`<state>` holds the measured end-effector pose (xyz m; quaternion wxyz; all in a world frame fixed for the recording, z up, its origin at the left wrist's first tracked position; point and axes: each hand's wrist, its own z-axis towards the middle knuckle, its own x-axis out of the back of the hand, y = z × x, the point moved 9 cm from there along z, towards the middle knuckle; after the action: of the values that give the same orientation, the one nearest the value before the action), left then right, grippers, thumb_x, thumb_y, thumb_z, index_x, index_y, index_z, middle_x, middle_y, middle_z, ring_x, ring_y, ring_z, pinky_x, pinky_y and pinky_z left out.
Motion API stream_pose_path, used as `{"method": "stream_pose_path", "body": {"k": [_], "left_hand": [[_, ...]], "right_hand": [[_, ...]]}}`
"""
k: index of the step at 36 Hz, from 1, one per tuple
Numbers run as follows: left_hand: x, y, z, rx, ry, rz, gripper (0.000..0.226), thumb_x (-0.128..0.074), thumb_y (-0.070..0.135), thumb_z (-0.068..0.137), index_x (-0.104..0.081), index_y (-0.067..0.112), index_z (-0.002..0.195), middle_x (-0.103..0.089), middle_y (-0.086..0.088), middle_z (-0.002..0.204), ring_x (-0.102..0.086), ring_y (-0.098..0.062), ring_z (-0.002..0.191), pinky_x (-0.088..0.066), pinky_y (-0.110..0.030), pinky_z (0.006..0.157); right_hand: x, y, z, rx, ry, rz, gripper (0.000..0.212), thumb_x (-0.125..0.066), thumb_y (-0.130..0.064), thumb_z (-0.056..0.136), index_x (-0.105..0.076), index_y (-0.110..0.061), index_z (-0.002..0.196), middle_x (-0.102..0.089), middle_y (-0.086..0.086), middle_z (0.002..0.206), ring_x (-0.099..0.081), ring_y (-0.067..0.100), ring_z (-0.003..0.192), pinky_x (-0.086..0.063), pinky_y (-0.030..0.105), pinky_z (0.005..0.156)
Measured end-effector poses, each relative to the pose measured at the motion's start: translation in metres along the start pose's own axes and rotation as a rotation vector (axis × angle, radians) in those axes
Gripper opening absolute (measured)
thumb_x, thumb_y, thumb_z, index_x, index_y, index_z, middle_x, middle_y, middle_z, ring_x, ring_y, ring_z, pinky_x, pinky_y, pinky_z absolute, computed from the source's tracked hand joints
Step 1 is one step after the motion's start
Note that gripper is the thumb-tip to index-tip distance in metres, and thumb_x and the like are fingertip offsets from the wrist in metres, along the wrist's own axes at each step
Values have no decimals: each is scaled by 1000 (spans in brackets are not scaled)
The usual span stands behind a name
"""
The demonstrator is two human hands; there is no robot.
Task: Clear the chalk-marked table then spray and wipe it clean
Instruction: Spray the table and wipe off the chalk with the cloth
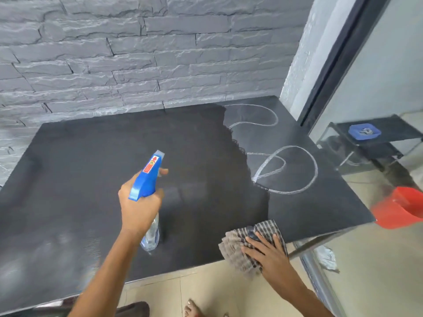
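The black table [91,161] fills the view. Its left and middle look darker and wet; white chalk loops [286,170] show on the paler right part. My left hand [139,207] grips a clear spray bottle with a blue trigger head [146,177], held above the table's middle with its nozzle pointing away from me and a finger on the trigger. My right hand [267,252] presses flat on a crumpled checkered cloth [240,248] at the table's near right edge.
A grey stone wall runs along the table's far side. A glass panel with a dark frame [332,65] stands at the right. A red bucket [400,207] sits beyond the right edge. Tiled floor and a bare foot [194,310] lie below the near edge.
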<state>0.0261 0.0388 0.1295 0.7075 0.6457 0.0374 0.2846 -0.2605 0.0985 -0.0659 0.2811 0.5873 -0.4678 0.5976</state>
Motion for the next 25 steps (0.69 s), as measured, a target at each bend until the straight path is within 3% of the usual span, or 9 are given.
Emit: {"method": "stream_pose_path", "body": {"k": [4, 6, 8, 12, 14, 17, 19, 22, 25], "left_hand": [[-39, 13, -15, 14, -159, 10, 46, -49, -18, 68, -65, 24, 77, -60, 23, 57, -40, -6, 43, -33, -9, 43], [-64, 25, -26, 9, -261, -6, 42, -49, -18, 69, -65, 20, 76, -63, 24, 61, -54, 1, 52, -39, -8, 50], [-87, 32, -37, 26, -342, -26, 39, -50, -17, 69, -66, 18, 73, -67, 16, 67, -62, 0, 66, -45, -11, 57], [-135, 45, -61, 19, -472, 23, 23, -54, -7, 75, -63, 13, 68, -67, -4, 69, -63, -24, 70, -50, -31, 63], [-155, 47, -73, 23, -515, 68, 26, -58, 0, 79, -61, 20, 62, -64, 3, 62, -63, -23, 67, -52, -34, 66], [-181, 44, -87, 62, -584, 153, 25, -57, 4, 77, -57, 18, 57, -54, 6, 53, -51, -19, 54, -45, -30, 57], [-192, 42, -95, 72, -623, 222, 22, -57, 6, 78, -55, 14, 57, -52, 0, 55, -48, -19, 54, -40, -27, 56], [-203, 35, -105, 99, -672, 329, 9, -53, 7, 74, -58, 2, 69, -55, -6, 62, -49, -22, 57, -41, -28, 57], [-205, 27, -110, 144, -670, 412, 17, -53, 8, 77, -46, 9, 61, -49, -3, 58, -48, -23, 56, -37, -24, 53]], "right_hand": [[41, 31, -14, -174, 179, 339, 68, -57, 12, 65, -63, -29, 119, -56, -14, 126, -53, 8, 114, -35, 24, 105], [60, 52, -24, -330, 219, 544, 60, -48, 15, 77, -62, -23, 120, -56, -11, 124, -56, 4, 99, -40, 8, 86], [86, 74, -38, -435, 367, 695, 58, -43, 18, 77, -63, -26, 111, -62, -6, 113, -57, 3, 82, -40, 4, 69], [126, 111, -68, -541, 625, 861, 46, -42, 14, 84, -63, -20, 106, -66, 0, 110, -60, 12, 105, -46, 29, 96], [152, 116, -81, -567, 750, 948, 40, -42, 12, 87, -64, -18, 101, -66, -7, 102, -60, -3, 96, -46, 18, 91], [186, 120, -98, -521, 922, 1065, 40, -37, 18, 85, -62, -11, 96, -64, -11, 93, -61, -10, 82, -42, 2, 70], [196, 128, -107, -514, 970, 1076, 42, -35, 20, 83, -64, -8, 96, -66, -9, 93, -62, -11, 81, -44, 5, 71], [199, 146, -121, -565, 999, 1033, 48, -38, 17, 83, -66, -22, 91, -68, -12, 93, -63, -5, 87, -45, 10, 76], [203, 158, -133, -601, 1040, 1053, 45, -41, 13, 84, -66, -25, 90, -69, -7, 93, -63, 2, 90, -46, 16, 78]]}}
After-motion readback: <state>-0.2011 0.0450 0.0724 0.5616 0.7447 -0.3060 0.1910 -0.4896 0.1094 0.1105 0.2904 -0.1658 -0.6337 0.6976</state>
